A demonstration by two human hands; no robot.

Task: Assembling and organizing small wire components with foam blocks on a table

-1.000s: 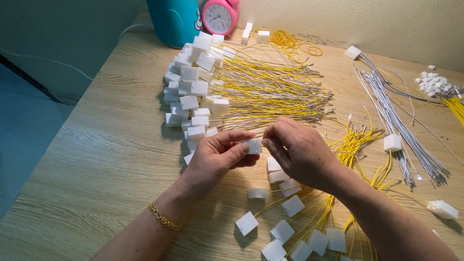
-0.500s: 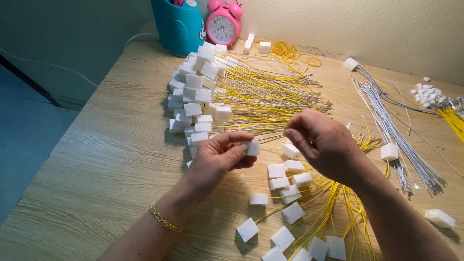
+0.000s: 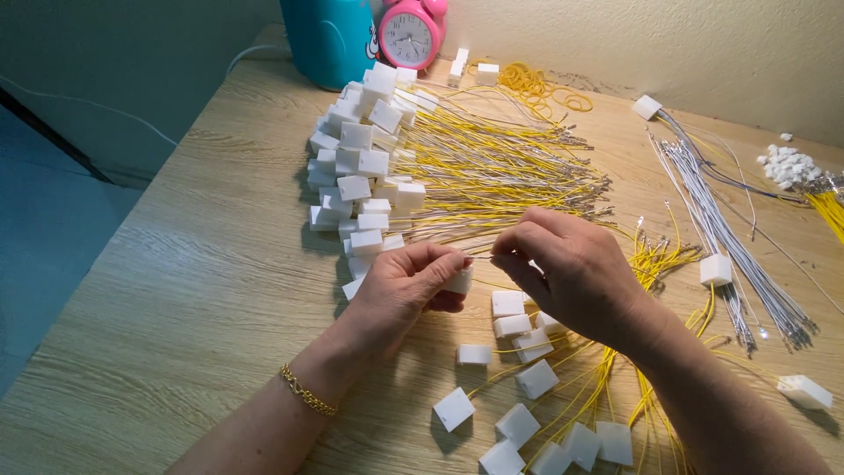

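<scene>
1. The bench (image 3: 176, 299) carries everything we have here, a wood-grain top running back to a pale wall.
2. The finished pile (image 3: 369, 167) lies behind our hands: white blocks stacked at the left, their yellow wires (image 3: 501, 167) fanned rightward, so the blocks sit together and the leads stay untangled.
3. Grey wires (image 3: 730, 237) lie in a loose bundle at the right, well apart from our work.
4. A blue container (image 3: 330, 35) and a pink clock (image 3: 411, 33) stand at the back edge, out of reach's way.
5. Our left hand (image 3: 404, 295) pinches one white block (image 3: 458, 281) between thumb and fingers, raised off the bench, its face turned toward the other hand.
6. Our right hand (image 3: 571, 273) is curled, fingertips pinched on something thin just beside that block; we judge it a wire end, though it is too fine to be sure.
7. Loose blocks (image 3: 519, 378) and more yellow leads lie scattered under our right wrist, crowding the near bench.
</scene>
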